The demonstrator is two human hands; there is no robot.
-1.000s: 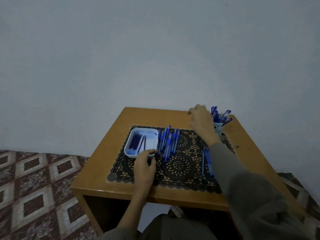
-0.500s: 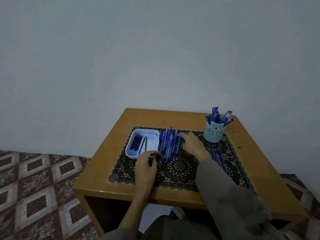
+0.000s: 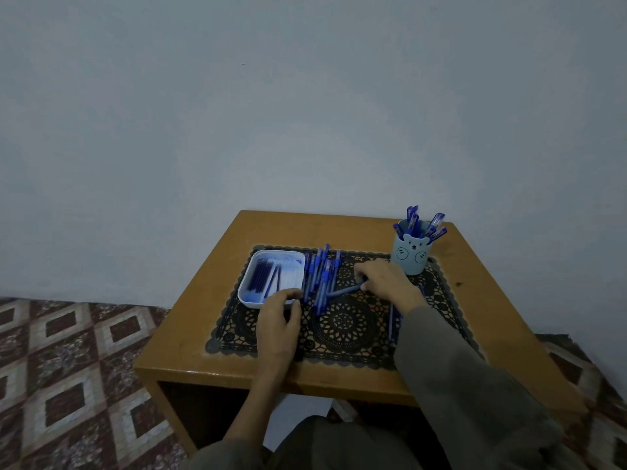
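Seemingly right hand (image 3: 385, 281) pinches a blue pen (image 3: 342, 292).

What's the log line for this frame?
right hand: pinches pen | left hand: touches tray | cup: upright
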